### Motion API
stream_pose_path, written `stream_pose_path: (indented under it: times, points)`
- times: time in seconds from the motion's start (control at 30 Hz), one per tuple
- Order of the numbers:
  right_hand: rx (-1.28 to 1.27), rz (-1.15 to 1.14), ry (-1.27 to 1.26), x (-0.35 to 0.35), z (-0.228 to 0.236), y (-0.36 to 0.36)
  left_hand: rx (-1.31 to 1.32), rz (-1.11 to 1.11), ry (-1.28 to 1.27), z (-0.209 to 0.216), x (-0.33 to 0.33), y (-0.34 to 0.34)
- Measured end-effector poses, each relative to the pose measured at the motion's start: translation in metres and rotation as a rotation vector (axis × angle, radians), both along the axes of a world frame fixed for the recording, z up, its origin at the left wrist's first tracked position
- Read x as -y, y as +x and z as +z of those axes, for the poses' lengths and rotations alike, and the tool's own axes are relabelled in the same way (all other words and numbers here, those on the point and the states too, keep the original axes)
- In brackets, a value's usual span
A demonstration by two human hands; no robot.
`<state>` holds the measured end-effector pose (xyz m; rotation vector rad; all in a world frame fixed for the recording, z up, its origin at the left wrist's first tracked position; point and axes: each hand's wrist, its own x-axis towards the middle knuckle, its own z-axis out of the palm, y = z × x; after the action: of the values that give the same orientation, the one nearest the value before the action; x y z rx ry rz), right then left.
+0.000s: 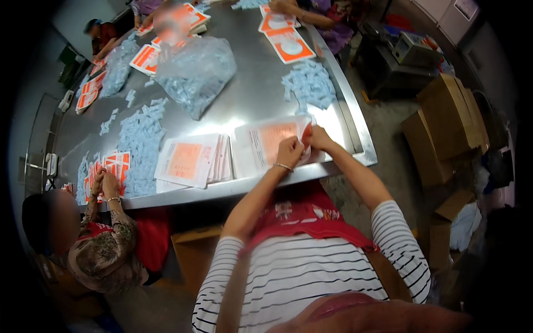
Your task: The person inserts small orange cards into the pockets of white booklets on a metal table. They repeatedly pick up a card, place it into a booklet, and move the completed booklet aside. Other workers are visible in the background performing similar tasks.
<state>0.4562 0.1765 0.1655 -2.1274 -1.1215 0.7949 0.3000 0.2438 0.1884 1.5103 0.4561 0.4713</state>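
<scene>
At the table's front edge lies a flat white-and-orange printed packet. The fingers of my left hand are closed on its right-hand edge. Close beside it, my right hand pinches the same edge, where an orange flap stands raised between the two hands. Fingertips are partly hidden. To the left is a stack of similar white-and-orange packets, slightly fanned. Beyond my right hand lies a heap of small pale-blue sachets.
The steel table has a raised rim. A clear bag of blue sachets and a long sachet pile lie left. A co-worker handles orange packets at my left; others work across the table. Cardboard boxes stand at right.
</scene>
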Motion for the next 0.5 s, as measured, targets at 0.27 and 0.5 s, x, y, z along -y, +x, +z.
stream_pose_path:
  times: [0.27,0.5]
  points:
    - [-0.198,-0.218,0.112,-0.044,0.058,0.036,0.007,0.158,-0.063,-0.013,-0.009,-0.009]
    - [0.523,-0.443,-0.007,-0.076,-0.004,0.060,-0.029,0.128,-0.042,-0.014,-0.009,-0.011]
